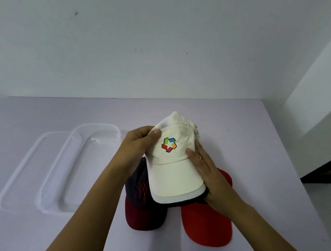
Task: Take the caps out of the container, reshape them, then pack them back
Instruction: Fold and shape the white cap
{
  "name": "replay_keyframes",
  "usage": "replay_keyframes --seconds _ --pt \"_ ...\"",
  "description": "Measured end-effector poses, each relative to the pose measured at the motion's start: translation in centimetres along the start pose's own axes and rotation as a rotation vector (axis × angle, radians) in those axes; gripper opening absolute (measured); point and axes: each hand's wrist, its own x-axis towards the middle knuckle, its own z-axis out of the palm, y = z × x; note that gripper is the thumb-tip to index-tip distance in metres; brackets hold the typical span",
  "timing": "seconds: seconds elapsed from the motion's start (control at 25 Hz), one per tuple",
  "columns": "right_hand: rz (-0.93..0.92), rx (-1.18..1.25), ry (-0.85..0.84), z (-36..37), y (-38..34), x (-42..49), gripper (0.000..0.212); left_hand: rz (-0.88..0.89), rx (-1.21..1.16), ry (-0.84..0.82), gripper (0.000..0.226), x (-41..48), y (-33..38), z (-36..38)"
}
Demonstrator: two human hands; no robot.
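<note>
I see white cap [172, 165] held above table [256, 156], centre of view, brim toward 6 o'clock, multicolour logo [169, 144] on front panel. Left hand [137, 149] grips crown at its 9 o'clock side, thumb pressed near logo. Right hand [209, 174] clasps cap at 3 o'clock side, fingers flat along brim edge. Beneath it: dark cap with red stitching [139, 185] at 8 o'clock, red cap [207, 223] at 5 o'clock, both on table. Clear container [78, 166] lies at 9 o'clock, well apart; clear lid [27, 168] just beside it.

White cap [173, 165] between both hands
</note>
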Motion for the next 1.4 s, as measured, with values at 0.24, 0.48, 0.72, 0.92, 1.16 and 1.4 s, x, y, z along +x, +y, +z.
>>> replay_keyframes --seconds 0.24,0.48,0.72,0.92,1.16,1.4 --pt "0.12 -0.067 0.225 -4.0 -0.2 2.0 0.062 0.217 0.292 -0.023 0.018 -0.4 1.4 -0.2" --pt "0.043 0.168 0.132 -6.0 -4.0 6.3 0.031 0.365 0.294 -0.051 0.015 -0.5 1.5 1.4" --pt "0.122 0.043 -0.045 -7.0 -3.8 6.6 0.012 0.305 0.467 -0.066 0.026 -0.7 0.9 0.6" --pt "0.139 0.1 -0.018 -6.5 -3.9 5.8 0.02 0.278 0.425 -0.121 0.014 -1.0 1.3 1.0" --pt "0.352 0.753 0.125 -5.1 -0.1 2.3 0.121 0.126 0.021 -0.137 0.019 -1.5 2.1 0.2" --pt "0.481 1.396 -0.033 -1.0 -1.7 -0.5 0.099 0.135 0.039 0.158 0.036 0.3 0.1 1.6"
